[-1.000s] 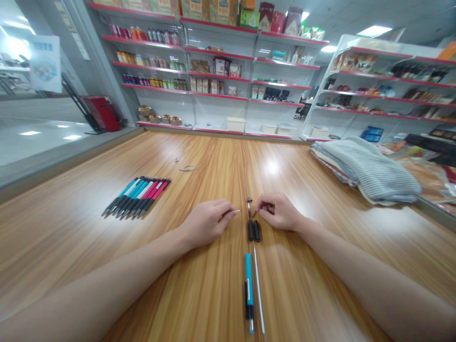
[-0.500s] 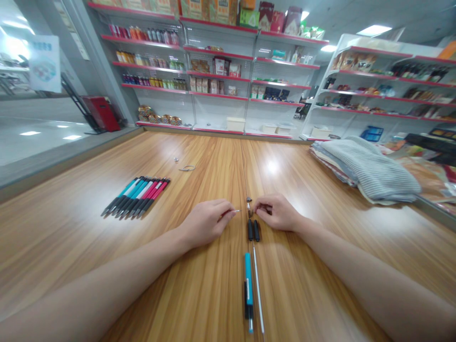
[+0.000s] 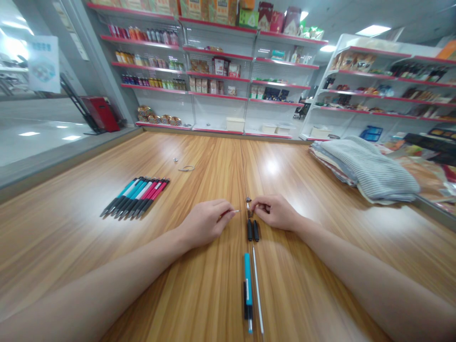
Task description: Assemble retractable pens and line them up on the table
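Note:
My left hand (image 3: 208, 221) is closed in a pinch, and a thin white pen refill (image 3: 236, 211) pokes out past its fingertips; the rest of it is hidden in the hand. Across from it, my right hand (image 3: 274, 211) has its fingers curled together, tips at a cluster of small pen parts (image 3: 248, 207). Whether a part is between those fingertips, I cannot tell. Two short black grip sleeves (image 3: 250, 230) lie just below the small parts. Nearer me are a blue pen barrel (image 3: 248, 280) with a black clip and, alongside, a long white refill (image 3: 258, 289).
A row of assembled pens (image 3: 135, 197) in blue, white and red lies to the left. Behind it are a thin wire loop (image 3: 186, 168) and a tiny metal piece (image 3: 175, 160). Folded cloths (image 3: 370, 168) are stacked at the right. Stocked shelves (image 3: 217, 76) stand beyond the table.
My right fingertips have shifted slightly left, closer over the small pen parts. My left hand keeps its pinch in nearly the same place.

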`<state>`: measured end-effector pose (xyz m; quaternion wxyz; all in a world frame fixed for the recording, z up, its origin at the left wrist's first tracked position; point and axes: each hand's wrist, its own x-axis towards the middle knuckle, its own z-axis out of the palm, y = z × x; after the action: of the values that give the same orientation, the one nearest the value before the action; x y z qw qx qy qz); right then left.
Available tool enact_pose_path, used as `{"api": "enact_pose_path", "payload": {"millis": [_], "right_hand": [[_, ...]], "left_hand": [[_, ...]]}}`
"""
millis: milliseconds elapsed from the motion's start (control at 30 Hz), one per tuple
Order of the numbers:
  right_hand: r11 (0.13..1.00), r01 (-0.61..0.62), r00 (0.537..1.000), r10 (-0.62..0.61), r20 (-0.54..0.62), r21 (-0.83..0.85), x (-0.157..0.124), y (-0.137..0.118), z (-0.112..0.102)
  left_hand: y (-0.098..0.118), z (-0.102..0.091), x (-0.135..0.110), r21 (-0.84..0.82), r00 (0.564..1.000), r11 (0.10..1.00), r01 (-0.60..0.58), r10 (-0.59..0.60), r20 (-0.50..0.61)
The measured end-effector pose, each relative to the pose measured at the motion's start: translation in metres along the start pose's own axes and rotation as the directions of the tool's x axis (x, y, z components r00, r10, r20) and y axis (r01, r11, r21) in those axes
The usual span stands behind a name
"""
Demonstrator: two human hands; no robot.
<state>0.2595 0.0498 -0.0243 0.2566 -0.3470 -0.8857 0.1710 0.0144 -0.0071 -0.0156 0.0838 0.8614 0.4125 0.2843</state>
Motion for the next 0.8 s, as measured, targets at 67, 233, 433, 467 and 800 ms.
{"api": "enact_pose_path", "payload": {"millis": [67, 233, 433, 467, 800], "right_hand": [[1.0, 0.003, 1.0, -0.003, 0.006, -0.002, 0.0001, 0.0007, 0.0004], [1.0, 0.011, 1.0, -0.011, 0.016, 0.0, 0.0004, 0.0005, 0.0006], [1.0, 0.016, 1.0, -0.016, 0.015, 0.026, -0.0014, 0.0004, -0.0013], [0.999, 0.02, 0.999, -0.021, 0.024, 0.033, -0.0018, 0.0009, -0.0015], [0.998, 0.05, 0.998, -0.051, 0.037, 0.03, -0.0024, 0.0049, -0.0002]], "left_hand": [[-0.0003, 0.0003, -0.0002, 0.0, 1.0, 1.0, 0.003, -0.003, 0.001], [-0.0012, 0.0012, -0.0005, 0.004, 1.0, 1.0, 0.0, 0.0, -0.003], [-0.001, 0.0009, -0.0006, -0.001, 1.0, 1.0, -0.007, 0.007, -0.01], [-0.0008, 0.0008, -0.0007, 0.001, 1.0, 1.0, -0.005, 0.005, -0.01], [-0.0003, 0.0, -0.0002, 0.002, 1.0, 1.0, -0.015, 0.015, -0.019]]}}
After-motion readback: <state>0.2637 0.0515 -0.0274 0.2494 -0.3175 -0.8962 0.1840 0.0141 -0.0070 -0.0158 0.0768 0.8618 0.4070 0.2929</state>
